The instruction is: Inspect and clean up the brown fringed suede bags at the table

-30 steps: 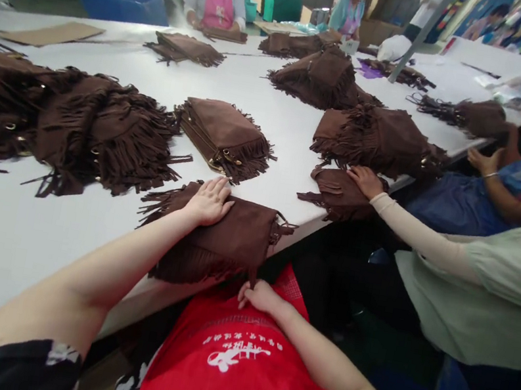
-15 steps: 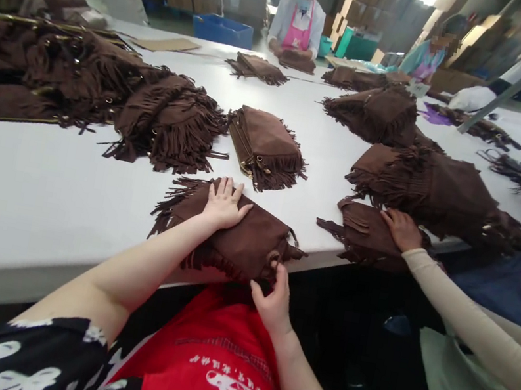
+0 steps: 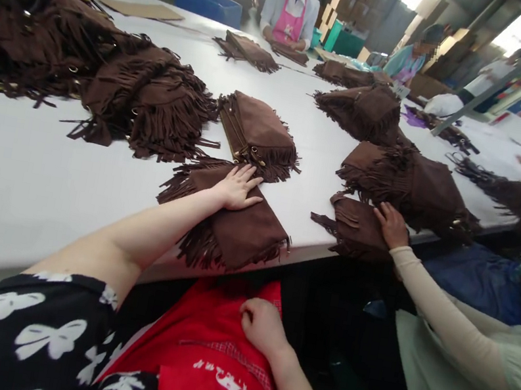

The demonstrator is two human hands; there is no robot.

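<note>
A dark brown fringed bag (image 3: 250, 226) lies at the table's front edge, its fringe spreading to the left and along the near side. My left hand (image 3: 240, 189) rests flat on its upper part with fingers spread. Below the table edge, in front of the red apron (image 3: 210, 373), my right hand (image 3: 264, 327) is closed with its fingers curled in. What those fingers hold, if anything, is hidden. Just beyond my left fingertips lies another fringed bag (image 3: 265, 126), its zipper edge and metal rings facing left.
Piled fringed bags (image 3: 151, 97) cover the white table's (image 3: 3, 179) left side. At right, a co-worker's hand (image 3: 392, 227) rests on a brown fringed piece (image 3: 359, 228), beside more bags (image 3: 417, 181). Across the table, a person in a pink apron (image 3: 290, 20) stands near a blue bin (image 3: 207, 3).
My right hand has left the bag's near right corner, dropped toward the apron and closed. The left hand stays on the bag, which now sits closer to the bag beyond it.
</note>
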